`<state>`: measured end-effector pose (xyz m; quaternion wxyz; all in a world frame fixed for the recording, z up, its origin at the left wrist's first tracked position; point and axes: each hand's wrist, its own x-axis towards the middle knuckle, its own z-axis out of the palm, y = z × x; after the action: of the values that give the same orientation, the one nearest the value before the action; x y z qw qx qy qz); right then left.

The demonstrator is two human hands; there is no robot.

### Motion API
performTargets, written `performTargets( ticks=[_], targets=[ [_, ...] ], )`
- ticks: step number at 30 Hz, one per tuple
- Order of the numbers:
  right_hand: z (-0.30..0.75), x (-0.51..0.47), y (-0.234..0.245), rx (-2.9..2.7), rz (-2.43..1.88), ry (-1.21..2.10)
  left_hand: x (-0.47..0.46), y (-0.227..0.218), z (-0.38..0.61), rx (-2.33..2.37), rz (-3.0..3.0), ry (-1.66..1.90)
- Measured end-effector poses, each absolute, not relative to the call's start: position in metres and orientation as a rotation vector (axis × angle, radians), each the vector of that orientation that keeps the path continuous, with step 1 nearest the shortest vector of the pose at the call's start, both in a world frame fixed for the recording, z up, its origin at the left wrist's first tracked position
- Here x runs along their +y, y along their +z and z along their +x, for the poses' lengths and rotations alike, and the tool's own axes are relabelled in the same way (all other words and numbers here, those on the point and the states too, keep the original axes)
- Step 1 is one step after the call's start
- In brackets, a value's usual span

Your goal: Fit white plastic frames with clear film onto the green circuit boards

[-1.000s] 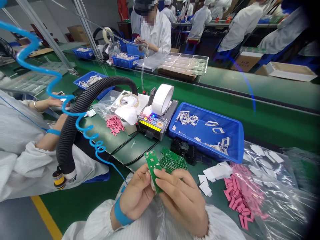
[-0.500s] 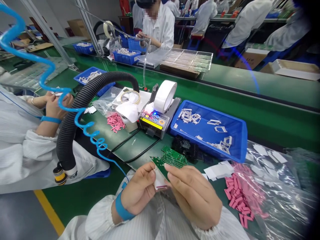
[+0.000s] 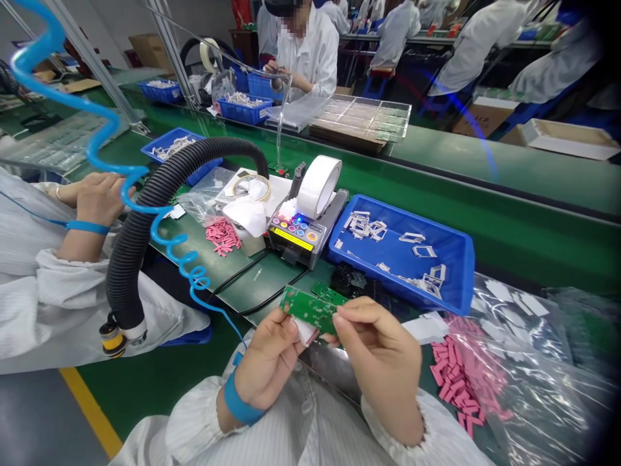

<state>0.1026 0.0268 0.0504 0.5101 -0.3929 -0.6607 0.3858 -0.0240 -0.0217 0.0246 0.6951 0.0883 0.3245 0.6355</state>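
Just in front of my body, a green circuit board (image 3: pixel 310 312) is held tilted between both hands. My left hand (image 3: pixel 266 359) is closed at its left part, with thumb and fingers also round a white piece with a reddish edge (image 3: pixel 305 331) below the board. At the right end, my right hand (image 3: pixel 381 362) pinches the board between thumb and fingers. Behind it, another green circuit board (image 3: pixel 328 293) lies on the bench, close to some black parts (image 3: pixel 356 279). A blue band is round my left wrist.
A blue bin (image 3: pixel 395 259) with white frames stands beyond my right hand, beside a tape dispenser (image 3: pixel 310 243). Pink strips (image 3: pixel 453 372), white pads (image 3: pixel 427 328) and a plastic bag (image 3: pixel 548 395) lie right. A black hose (image 3: pixel 125 259) and blue coiled cord (image 3: pixel 194 275) hang left, near a co-worker.
The circuit board has turned from steeply tilted to lying more crosswise, its face showing. My right hand has gone from flat fingers beside it to pinching its right end.
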Motion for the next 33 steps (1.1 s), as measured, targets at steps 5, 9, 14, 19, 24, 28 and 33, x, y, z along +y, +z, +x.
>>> performTargets(
  ticks=[5,9,14,19,24,28,33],
  targets=[
    [0.094,0.02,0.048,-1.629,-1.033,1.101,-0.025,0.024,-0.023,0.739,0.226,1.488],
    [0.093,0.018,0.047,-1.582,-1.086,1.186,-0.027,0.022,-0.025,0.764,0.271,1.518],
    [0.091,0.019,0.047,-1.591,-1.08,1.352,-0.028,0.023,-0.025,0.767,0.274,1.554],
    [0.096,0.027,0.051,-1.941,-0.978,1.056,-0.027,0.02,-0.025,0.813,0.258,1.516],
    [0.111,0.033,0.055,-2.09,-0.848,0.857,-0.023,0.021,-0.017,0.877,0.255,1.433],
    [0.129,0.035,0.065,-2.217,-0.847,0.792,-0.011,0.026,-0.005,0.845,0.314,1.297],
    [0.183,0.084,0.096,-2.279,-1.084,0.381,0.008,0.027,-0.002,0.817,0.413,1.225]
  ],
)
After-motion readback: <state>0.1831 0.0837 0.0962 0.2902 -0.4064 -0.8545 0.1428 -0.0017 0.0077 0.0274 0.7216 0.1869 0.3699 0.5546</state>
